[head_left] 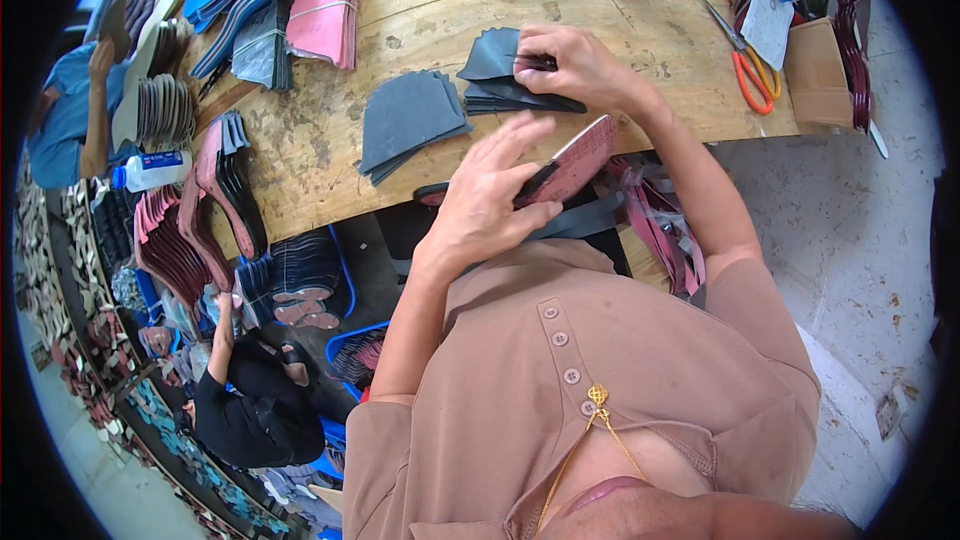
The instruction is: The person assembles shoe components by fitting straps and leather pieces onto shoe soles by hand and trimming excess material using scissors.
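Pink insole [577, 162] between thumb and forefinger, left hand [487, 195]

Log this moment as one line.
left hand: at pink insole, grip unclear | right hand: curled at right dark stack | left dark stack: on table, untouched | scissors: on table

Scuffed wooden table [310, 145] — on it two dark grey stacks [408, 122], a pink bundle [322, 22], scissors [741, 46]
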A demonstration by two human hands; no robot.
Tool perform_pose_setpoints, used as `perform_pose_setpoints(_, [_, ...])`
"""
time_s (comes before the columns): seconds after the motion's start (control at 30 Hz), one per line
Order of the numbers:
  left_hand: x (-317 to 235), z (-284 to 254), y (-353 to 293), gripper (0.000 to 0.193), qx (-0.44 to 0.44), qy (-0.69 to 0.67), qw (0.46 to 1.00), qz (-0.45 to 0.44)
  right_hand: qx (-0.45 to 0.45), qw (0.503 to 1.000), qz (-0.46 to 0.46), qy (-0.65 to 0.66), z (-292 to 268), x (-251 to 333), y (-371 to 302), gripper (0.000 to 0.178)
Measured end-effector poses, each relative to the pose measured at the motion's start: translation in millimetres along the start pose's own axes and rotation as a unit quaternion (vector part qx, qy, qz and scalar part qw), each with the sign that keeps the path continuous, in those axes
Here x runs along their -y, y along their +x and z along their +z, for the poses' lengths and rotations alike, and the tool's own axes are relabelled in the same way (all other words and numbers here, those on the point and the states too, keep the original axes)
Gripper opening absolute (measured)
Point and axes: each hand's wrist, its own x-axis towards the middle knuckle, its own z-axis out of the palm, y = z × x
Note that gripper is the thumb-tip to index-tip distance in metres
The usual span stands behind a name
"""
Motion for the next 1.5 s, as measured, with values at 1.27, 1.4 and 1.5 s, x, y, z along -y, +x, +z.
perform_pose_setpoints(1.27, [-10.5,8.7,-61.7,0.025,-0.394,-0.558,0.703,-0.197,-0.302,0.722,0.305,0.543,31.0,122.9,-75.7,0.015])
perform_pose_setpoints(1.4, [-42.3,-2.4,-62.7,0.025,-0.263,-0.545,0.766,-0.216,-0.227,0.714,0.322,0.579,26.3,122.4,-72.5,0.017])
perform_pose_setpoints(1.5, [-44.9,-6.3,-56.4,0.023,-0.162,-0.501,0.812,-0.250,-0.182,0.665,0.337,0.641,25.9,122.9,-72.9,0.019])
